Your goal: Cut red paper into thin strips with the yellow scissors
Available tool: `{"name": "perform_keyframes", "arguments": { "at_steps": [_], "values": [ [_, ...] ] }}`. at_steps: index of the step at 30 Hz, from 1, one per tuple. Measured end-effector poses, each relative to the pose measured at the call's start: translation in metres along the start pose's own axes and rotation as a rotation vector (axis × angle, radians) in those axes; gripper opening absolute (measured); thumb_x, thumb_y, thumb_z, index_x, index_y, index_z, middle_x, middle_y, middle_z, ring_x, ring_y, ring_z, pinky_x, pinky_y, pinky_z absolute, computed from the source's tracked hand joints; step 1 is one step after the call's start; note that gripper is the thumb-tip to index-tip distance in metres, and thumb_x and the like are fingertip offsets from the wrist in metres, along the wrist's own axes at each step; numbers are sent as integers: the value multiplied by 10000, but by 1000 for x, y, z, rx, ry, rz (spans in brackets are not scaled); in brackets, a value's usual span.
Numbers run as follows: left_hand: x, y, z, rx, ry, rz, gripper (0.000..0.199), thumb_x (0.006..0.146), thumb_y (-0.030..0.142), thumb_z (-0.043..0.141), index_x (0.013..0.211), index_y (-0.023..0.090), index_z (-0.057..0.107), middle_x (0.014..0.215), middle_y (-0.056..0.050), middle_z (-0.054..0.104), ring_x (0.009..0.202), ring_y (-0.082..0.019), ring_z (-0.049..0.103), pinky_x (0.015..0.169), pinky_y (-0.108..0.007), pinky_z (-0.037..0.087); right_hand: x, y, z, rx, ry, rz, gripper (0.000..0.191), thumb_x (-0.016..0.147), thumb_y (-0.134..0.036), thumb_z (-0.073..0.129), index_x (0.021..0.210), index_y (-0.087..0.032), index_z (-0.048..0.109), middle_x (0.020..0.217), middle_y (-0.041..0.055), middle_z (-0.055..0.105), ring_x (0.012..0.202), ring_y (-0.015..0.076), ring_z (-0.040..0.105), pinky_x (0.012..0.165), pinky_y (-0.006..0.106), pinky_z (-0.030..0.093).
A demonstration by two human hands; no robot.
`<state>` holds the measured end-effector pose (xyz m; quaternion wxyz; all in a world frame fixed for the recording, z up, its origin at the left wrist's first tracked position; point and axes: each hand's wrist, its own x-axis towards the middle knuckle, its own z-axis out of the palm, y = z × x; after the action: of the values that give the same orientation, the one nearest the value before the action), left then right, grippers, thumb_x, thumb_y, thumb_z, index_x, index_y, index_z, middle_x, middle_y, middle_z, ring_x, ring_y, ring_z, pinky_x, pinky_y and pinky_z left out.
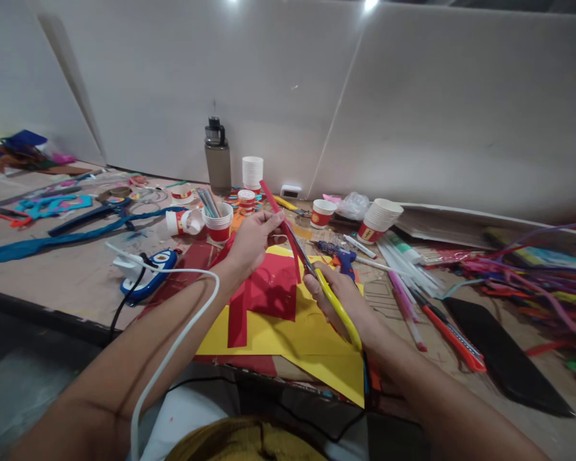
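My left hand (253, 243) pinches a narrow red paper strip (270, 195) that sticks up past the fingers and hangs down beyond them. My right hand (333, 291) grips a pair of scissors with yellow handles (338, 307). Their blades meet the strip just right of my left fingertips; whether they are closed on it I cannot tell. Beneath both hands, red paper (273, 288) and another red strip (237, 320) lie on yellow paper sheets (216, 333).
Paper cups (321, 214), a bottle (218, 163) and a blue glue gun (338, 253) stand or lie behind the hands. At right are a red utility knife (454, 336), a black flat object (509, 358) and tangled colourful strips (547, 288). A white cable (173, 349) crosses my left forearm.
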<state>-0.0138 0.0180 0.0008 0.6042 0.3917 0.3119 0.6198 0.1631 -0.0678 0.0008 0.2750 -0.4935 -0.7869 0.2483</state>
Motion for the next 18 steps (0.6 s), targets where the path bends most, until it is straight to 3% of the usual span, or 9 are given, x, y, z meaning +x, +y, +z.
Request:
{"name": "perform_keyframes", "arguments": {
  "at_steps": [18],
  "values": [
    [-1,0,2,-31,-6,-29,281,697,328,727,702,138,521,692,-27,647,602,-106,613,598,-246,486,-2,2,2,75,-19,87,371,881,-542,423,735,-202,445,597,-37,433,528,103,383,479,228,297]
  ]
}}
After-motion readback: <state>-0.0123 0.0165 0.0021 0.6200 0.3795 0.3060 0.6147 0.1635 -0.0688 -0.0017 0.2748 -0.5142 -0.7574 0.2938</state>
